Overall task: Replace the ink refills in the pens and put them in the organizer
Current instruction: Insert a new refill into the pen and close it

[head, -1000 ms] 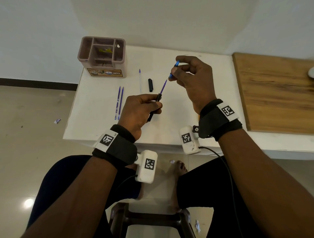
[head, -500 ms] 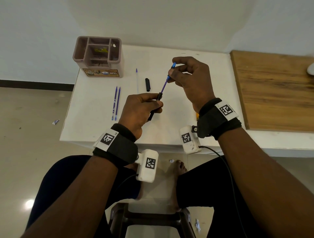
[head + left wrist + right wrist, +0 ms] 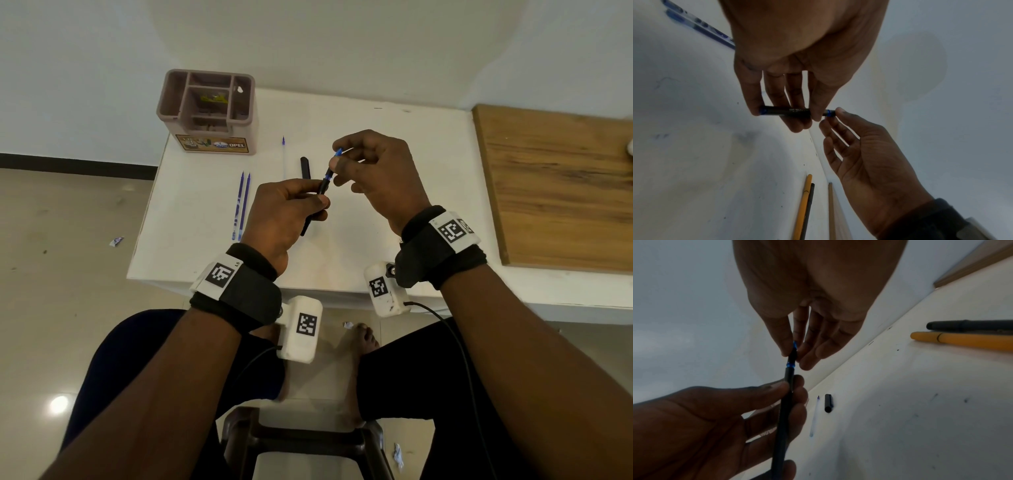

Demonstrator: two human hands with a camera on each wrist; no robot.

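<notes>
My left hand (image 3: 317, 205) grips a black pen barrel (image 3: 323, 187) above the white table (image 3: 394, 212), tilted up to the right. My right hand (image 3: 337, 164) pinches the blue tip section (image 3: 338, 151) at the barrel's upper end; only a short blue ring shows between tip and barrel (image 3: 791, 365). In the left wrist view the barrel (image 3: 785, 112) lies across my curled fingers. The brown organizer (image 3: 209, 109) stands at the table's far left corner. Two blue refills (image 3: 241, 202) lie left of my hands.
A clear used refill (image 3: 283, 154) and a black cap (image 3: 305, 168) lie beyond my hands. A yellow pen (image 3: 962, 339) and a black pen (image 3: 970, 325) lie near my right wrist. A wooden board (image 3: 555, 185) covers the table's right side.
My right hand has pushed the refill down into the barrel: the long purple stretch seen earlier is gone. The two hands have come closer together.
</notes>
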